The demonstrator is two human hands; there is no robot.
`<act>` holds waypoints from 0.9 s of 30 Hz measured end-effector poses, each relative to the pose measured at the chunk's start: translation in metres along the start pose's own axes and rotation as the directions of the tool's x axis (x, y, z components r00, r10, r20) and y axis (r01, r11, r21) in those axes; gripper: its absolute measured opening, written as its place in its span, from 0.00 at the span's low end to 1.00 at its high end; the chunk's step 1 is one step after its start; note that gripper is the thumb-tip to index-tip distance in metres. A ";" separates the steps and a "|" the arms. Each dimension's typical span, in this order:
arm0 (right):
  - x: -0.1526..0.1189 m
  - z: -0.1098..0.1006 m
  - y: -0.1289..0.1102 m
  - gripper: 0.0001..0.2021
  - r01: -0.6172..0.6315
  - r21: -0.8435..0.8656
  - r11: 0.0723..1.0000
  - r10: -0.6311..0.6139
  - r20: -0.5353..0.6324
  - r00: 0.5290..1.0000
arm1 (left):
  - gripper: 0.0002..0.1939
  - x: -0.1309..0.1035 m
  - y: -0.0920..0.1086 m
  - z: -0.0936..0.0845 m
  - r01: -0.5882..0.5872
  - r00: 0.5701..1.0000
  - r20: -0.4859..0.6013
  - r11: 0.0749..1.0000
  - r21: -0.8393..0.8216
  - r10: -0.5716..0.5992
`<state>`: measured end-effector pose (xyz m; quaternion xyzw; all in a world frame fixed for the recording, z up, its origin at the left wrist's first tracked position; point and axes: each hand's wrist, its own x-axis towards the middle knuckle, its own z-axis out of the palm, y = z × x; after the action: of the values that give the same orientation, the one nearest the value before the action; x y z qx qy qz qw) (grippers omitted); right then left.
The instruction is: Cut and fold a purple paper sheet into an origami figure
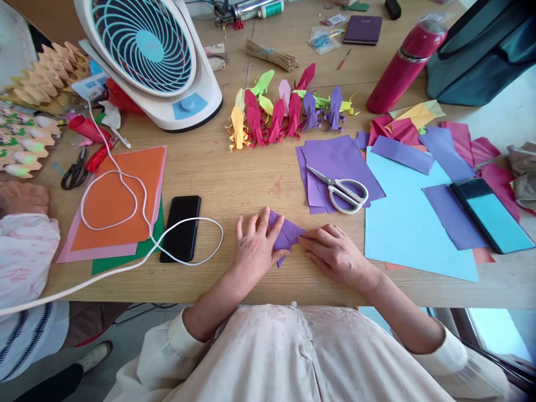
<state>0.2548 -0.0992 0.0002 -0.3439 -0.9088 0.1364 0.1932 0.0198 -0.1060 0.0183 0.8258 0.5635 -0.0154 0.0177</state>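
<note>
Wooden table with folded purple paper, fan, flask, colourful origami figures.

An indoor handicraft workspace; whether it is in a home or a workshop, I cannot tell from where I stand. Paper craft marks the wooden table: folded paper figures at the far middle, white-handled scissors on purple sheets to the right, orange paper to the left, a folded purple piece under a person's left hand at the near edge. A desk fan stands far left; another person's sleeve shows near left.
</note>
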 end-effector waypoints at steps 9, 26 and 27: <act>0.000 0.002 0.001 0.15 -0.011 0.021 1.000 0.011 -0.038 0.999 | 0.40 0.000 0.000 0.000 -0.020 0.999 0.045 0.999 -0.030 0.021; 0.004 0.004 0.001 0.12 -0.009 0.043 0.999 0.012 -0.068 0.998 | 0.38 -0.009 -0.009 0.018 -0.290 0.953 0.022 0.935 -0.203 0.301; 0.004 0.004 0.001 0.12 -0.011 0.050 0.999 0.015 -0.072 0.997 | 0.38 -0.010 -0.010 0.019 -0.284 0.957 -0.004 0.931 -0.228 0.290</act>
<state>0.2506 -0.0966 -0.0027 -0.3497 -0.8952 0.1477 0.2335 0.0066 -0.1123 -0.0004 0.8915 0.4345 0.0392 0.1220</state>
